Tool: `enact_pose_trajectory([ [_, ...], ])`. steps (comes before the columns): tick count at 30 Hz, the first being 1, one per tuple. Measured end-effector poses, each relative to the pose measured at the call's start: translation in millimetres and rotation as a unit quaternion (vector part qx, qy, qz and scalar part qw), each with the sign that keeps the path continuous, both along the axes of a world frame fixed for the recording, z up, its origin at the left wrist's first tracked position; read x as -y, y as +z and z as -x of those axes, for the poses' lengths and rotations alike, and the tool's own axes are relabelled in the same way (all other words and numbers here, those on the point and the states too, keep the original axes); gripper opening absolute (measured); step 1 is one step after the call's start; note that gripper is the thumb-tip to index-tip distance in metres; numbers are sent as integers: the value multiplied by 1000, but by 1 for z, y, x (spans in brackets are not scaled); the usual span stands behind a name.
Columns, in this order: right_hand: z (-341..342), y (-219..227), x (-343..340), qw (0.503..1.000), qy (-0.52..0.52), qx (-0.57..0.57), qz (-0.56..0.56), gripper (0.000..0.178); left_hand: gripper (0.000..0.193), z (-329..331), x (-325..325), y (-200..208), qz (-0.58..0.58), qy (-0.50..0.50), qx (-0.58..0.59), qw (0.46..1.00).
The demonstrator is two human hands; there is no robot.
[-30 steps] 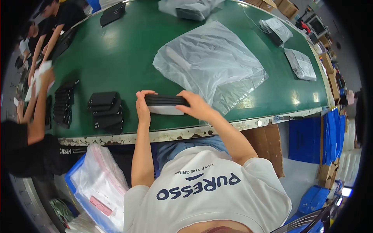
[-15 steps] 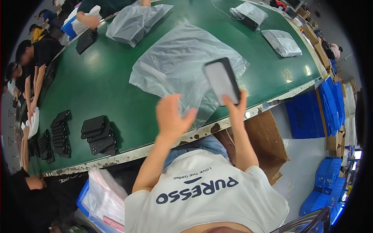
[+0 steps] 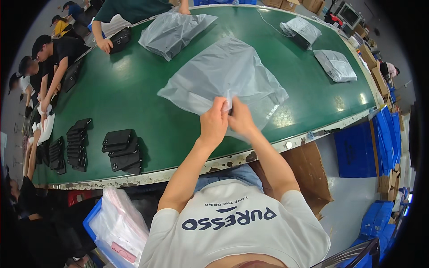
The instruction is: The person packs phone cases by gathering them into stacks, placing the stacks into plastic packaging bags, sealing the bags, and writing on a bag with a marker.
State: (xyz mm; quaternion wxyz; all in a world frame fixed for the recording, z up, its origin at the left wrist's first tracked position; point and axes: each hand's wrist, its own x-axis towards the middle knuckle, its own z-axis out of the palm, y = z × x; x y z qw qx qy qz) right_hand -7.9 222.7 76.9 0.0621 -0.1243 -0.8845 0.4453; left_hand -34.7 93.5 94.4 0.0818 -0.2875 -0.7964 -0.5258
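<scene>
So the left hand (image 3: 214, 121) has its fingers closed, pinching the near edge of the translucent plastic bag (image 3: 230, 67). Right hand (image 3: 241, 119) is curled right beside it, with a dark edge (image 3: 230, 111) peeking out; can't tell how firmly it grips. Half a second ago it held a black-and-white stack up high, so the work's now at the bag's edge. Bag spreads toward 12 o'clock, black cases (image 3: 121, 149) at 8, wrapped packet (image 3: 336, 66) at 2.

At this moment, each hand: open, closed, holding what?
Left hand: closed, pinching the plastic bag.
Right hand: at the bag, beside something dark; grip cannot be told.
</scene>
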Motion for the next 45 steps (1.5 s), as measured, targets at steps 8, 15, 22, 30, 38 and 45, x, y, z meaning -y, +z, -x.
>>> enact_pose_trajectory([
  [8,130,-81,86,894,-73,-267,-353,67,10,15,57,-9,-87,11,189,978],
  [15,133,-55,116,907,104,-219,-344,89,21,23,115,-10,-65,54,222,971],
  [22,6,-72,74,907,320,-65,-265,83,40,-2,128,-81,196,125,158,960],
  [30,38,51,136,913,407,19,-23,42,35,-68,220,-79,-185,431,109,876],
  [38,126,-39,275,851,426,-221,-214,69,60,-68,265,-62,-597,339,315,656],
  [45,129,-18,267,884,431,-75,-164,56,66,-54,276,-62,-576,313,362,663],
])
